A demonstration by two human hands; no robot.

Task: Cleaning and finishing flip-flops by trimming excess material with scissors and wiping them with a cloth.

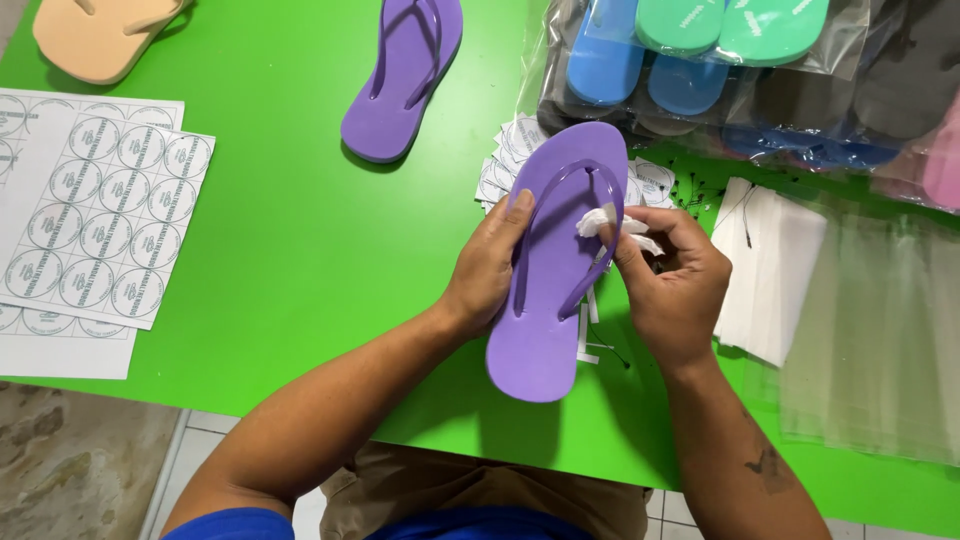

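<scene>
The purple flip-flop sits between your two hands, lifted a little over the near edge of the green surface, toe end pointing away from you and heel toward your body. Your left hand wraps its left edge: the fingers curl underneath out of sight, and the thumb lies flat along the footbed beside the strap, so this grip is closed on the sandal. Your right hand comes in from the other side, its fingertips pinched together on a small white paper tag that rests against the strap near the toe post; the grip there is tight on the tag, and the palm is close against the sandal's right rim.

Just beyond your grip, under the toe of the sandal, lies a loose pile of round-printed tags. To the right of your right hand lie a stack of white sheets and clear plastic sleeves. Farther away, beyond the grip, sit a second purple flip-flop and clear bags of coloured sandals. Well to the left of your left hand are sheets of round stickers, with a peach sandal beyond them.
</scene>
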